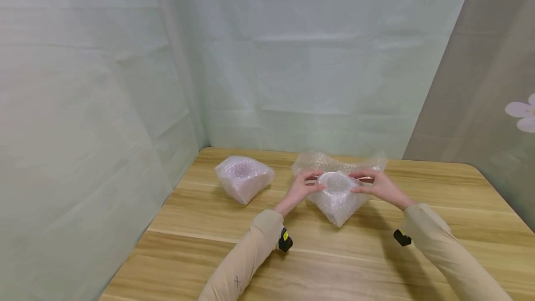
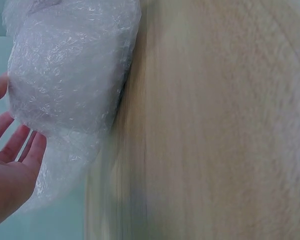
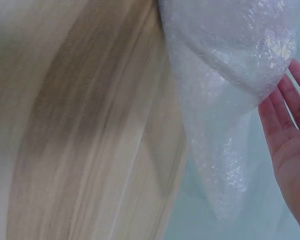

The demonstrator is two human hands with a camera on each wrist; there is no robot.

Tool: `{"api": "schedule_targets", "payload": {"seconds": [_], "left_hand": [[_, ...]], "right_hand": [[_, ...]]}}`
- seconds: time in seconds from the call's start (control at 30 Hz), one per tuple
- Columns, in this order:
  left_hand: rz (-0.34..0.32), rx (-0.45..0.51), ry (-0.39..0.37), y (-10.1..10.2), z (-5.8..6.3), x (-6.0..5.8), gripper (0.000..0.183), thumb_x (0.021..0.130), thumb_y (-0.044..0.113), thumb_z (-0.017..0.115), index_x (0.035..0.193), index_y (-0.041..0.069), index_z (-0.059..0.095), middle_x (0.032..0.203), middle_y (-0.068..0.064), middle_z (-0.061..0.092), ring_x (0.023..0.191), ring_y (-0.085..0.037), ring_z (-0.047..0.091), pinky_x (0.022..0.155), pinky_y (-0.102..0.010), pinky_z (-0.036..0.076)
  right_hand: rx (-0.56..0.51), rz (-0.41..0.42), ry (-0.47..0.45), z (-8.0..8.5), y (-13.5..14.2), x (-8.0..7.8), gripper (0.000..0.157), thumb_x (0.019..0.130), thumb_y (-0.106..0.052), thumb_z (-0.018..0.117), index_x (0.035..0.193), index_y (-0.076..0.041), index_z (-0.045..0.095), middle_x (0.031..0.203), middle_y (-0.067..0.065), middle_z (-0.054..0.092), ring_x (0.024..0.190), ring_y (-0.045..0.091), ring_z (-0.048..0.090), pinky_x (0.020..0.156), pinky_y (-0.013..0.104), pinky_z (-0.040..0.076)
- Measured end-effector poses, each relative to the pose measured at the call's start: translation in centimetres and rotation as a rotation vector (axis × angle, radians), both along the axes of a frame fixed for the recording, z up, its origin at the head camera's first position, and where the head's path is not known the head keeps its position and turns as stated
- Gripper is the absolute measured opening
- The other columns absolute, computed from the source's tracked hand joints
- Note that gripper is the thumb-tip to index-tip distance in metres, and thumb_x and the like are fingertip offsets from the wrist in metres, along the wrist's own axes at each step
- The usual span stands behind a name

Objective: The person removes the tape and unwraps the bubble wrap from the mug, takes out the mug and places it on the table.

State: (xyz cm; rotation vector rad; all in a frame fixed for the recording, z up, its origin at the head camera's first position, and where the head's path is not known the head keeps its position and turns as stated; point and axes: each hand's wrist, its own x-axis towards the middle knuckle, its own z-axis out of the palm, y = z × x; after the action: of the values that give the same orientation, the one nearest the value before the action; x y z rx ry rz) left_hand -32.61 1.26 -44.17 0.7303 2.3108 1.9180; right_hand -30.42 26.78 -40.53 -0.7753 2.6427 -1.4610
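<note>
Head view, both hands [image 1: 302, 188] [image 1: 376, 188] loosely spread, fingers touching opposite sides of a bubble-wrapped bundle [image 1: 337, 206]

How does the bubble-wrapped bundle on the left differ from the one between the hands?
Wrap appears to cover the top of the left bundle, while the center bundle shows a round rim. Loose wrap spreads behind the center bundle; the left bundle looks compact. The left hand and right hand touch the center bundle, not the left bundle. Both are in bubble wrap on the table.
</note>
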Motion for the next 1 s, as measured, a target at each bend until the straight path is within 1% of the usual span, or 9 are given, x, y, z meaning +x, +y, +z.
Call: {"api": "schedule_targets", "payload": {"seconds": [0.1,0.13,0.27,0.4,0.5,0.6,0.67,0.83,1.0], "left_hand": [[0.000,-0.003,-0.006,-0.1,0.0,0.0,0.044,0.079,0.008,0.071,0.118,-0.001,0.055,0.115,-0.009,0.053,0.103,-0.023,0.050,0.084,-0.026,0.043],[0.005,-0.009,-0.006,-0.1,-0.4,-0.3,0.044,0.078,0.010,0.071,0.118,0.001,0.056,0.115,-0.007,0.053,0.103,-0.022,0.050,0.083,-0.026,0.043],[0.009,-0.028,-0.005,-0.2,-0.4,-0.4,0.043,0.078,0.012,0.071,0.117,0.003,0.057,0.115,-0.007,0.053,0.102,-0.022,0.051,0.082,-0.027,0.044],[0.005,-0.028,0.008,-0.1,-0.5,-0.4,0.042,0.078,0.012,0.071,0.117,0.001,0.057,0.114,-0.007,0.053,0.101,-0.020,0.051,0.083,-0.027,0.044],[-0.001,-0.012,0.014,0.0,-0.4,-0.3,0.042,0.078,0.010,0.071,0.116,0.000,0.056,0.113,-0.007,0.054,0.101,-0.019,0.051,0.083,-0.026,0.043],[-0.006,0.004,0.020,0.0,-0.4,-0.2,0.041,0.079,0.008,0.070,0.115,-0.002,0.056,0.113,-0.008,0.054,0.101,-0.019,0.051,0.083,-0.026,0.043],[-0.011,0.010,0.024,0.0,-0.4,-0.1,0.040,0.079,0.007,0.070,0.115,-0.002,0.056,0.113,-0.008,0.054,0.101,-0.019,0.051,0.083,-0.026,0.043],[-0.014,0.013,0.019,0.0,-0.5,-0.2,0.039,0.079,0.005,0.070,0.115,-0.003,0.057,0.111,-0.008,0.055,0.100,-0.019,0.052,0.083,-0.025,0.043],[-0.014,0.018,0.016,0.0,-0.4,-0.2,0.039,0.078,0.006,0.070,0.114,-0.002,0.057,0.112,-0.007,0.055,0.100,-0.019,0.051,0.082,-0.025,0.044]], "right_hand": [[0.008,-0.027,-0.013,0.3,-0.2,-0.1,0.049,0.078,-0.021,0.072,0.118,0.002,0.055,0.117,0.019,0.053,0.107,0.037,0.047,0.087,0.042,0.041],[0.008,-0.030,-0.001,0.1,-0.1,-0.4,0.049,0.079,-0.024,0.071,0.118,0.001,0.056,0.117,0.017,0.053,0.107,0.035,0.048,0.087,0.042,0.041],[0.010,-0.042,0.009,-0.2,-0.4,-1.0,0.051,0.080,-0.026,0.070,0.120,0.000,0.055,0.120,0.016,0.052,0.107,0.034,0.048,0.088,0.042,0.041],[0.012,-0.041,0.005,-0.2,-0.9,-1.2,0.050,0.081,-0.023,0.070,0.121,0.002,0.053,0.121,0.018,0.051,0.108,0.034,0.047,0.090,0.043,0.039],[0.004,-0.028,0.004,0.1,-1.5,-1.0,0.049,0.081,-0.017,0.069,0.121,0.006,0.051,0.122,0.021,0.049,0.110,0.037,0.045,0.091,0.046,0.037],[-0.001,-0.014,0.006,0.1,-1.9,-1.0,0.049,0.082,-0.013,0.068,0.122,0.008,0.049,0.124,0.023,0.047,0.111,0.041,0.043,0.090,0.050,0.036],[0.014,-0.017,0.009,-0.2,-2.0,-1.2,0.049,0.083,-0.015,0.067,0.123,0.006,0.049,0.124,0.021,0.048,0.111,0.040,0.044,0.090,0.048,0.037],[0.029,-0.017,0.017,-1.1,-1.8,-1.8,0.048,0.084,-0.020,0.066,0.123,0.004,0.051,0.121,0.016,0.053,0.107,0.032,0.049,0.087,0.041,0.042],[0.013,-0.037,0.059,-1.0,-1.7,-1.9,0.046,0.083,-0.017,0.067,0.120,0.006,0.053,0.114,0.018,0.056,0.101,0.032,0.052,0.083,0.037,0.045]]}}
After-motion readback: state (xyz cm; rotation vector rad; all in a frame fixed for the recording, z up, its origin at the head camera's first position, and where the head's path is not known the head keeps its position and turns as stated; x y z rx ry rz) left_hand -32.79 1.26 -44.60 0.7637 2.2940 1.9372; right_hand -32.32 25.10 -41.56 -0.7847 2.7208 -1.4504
